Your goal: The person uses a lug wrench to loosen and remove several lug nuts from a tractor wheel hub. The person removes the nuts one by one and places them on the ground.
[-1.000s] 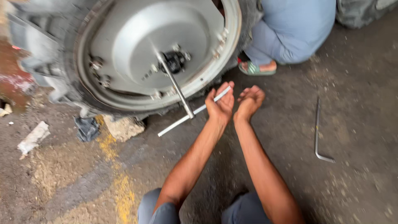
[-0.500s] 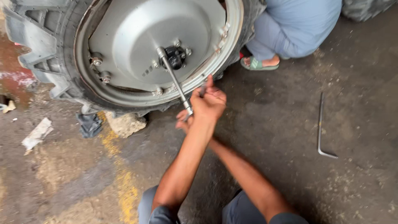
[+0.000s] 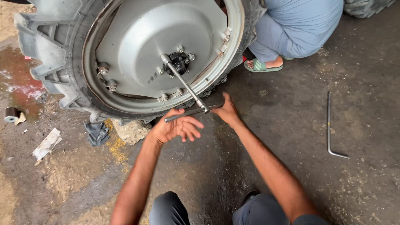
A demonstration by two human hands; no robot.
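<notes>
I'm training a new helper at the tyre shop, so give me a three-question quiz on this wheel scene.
1. True or false: the T-handle wrench has its socket end on the hub at the centre of the wheel.
2. Which hand touches the wrench's crossbar at its outer end? A) left hand B) right hand
3. What lies alone on the floor to the person's right?

Key:
1. True.
2. B; the left hand is open, palm up, under the bar's other end.
3. A bent metal rod, L-shaped.
</notes>
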